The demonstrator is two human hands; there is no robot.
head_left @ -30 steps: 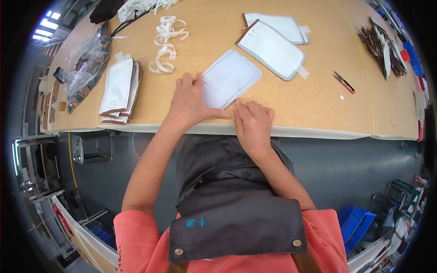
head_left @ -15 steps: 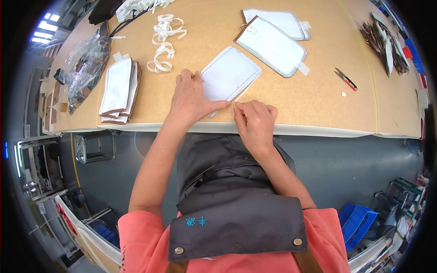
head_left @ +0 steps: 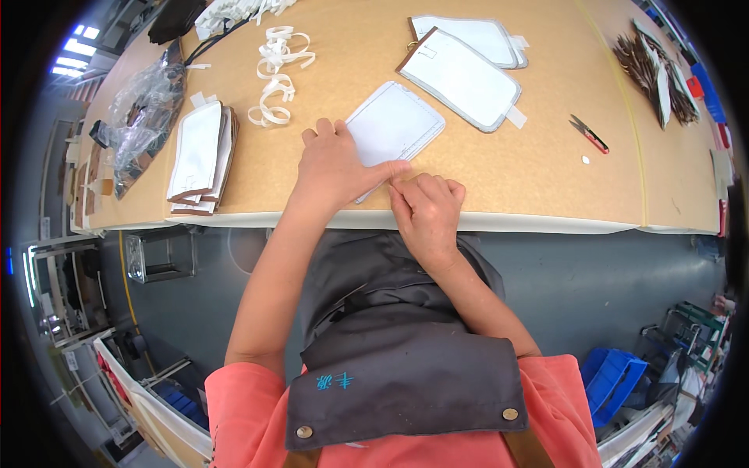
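Observation:
A white panel [head_left: 395, 118] with rounded corners and a marked line along its lower right edge lies tilted on the tabletop. My left hand [head_left: 334, 165] rests across its left side, fingers spread and the thumb reaching over to the lower right edge. Close by that thumb, my right hand [head_left: 427, 204] is closed in a pinch at the panel's edge. Whatever sits between those fingertips is too small and hidden to make out. The panel's lower left part is covered by my left hand.
Two white panels with brown ends [head_left: 466, 82] overlap beyond my right hand. Thread snips [head_left: 589, 134] lie farther right, near brown strips [head_left: 659, 74]. On the left are a stack of panels [head_left: 199, 152], curled white tape [head_left: 275, 78] and a clear plastic bag [head_left: 144, 113].
My right hand has moved slightly left, toward my left thumb. The left thumb has stretched farther right over the edge. A thin white strip seen earlier beside the panel's edge no longer shows.

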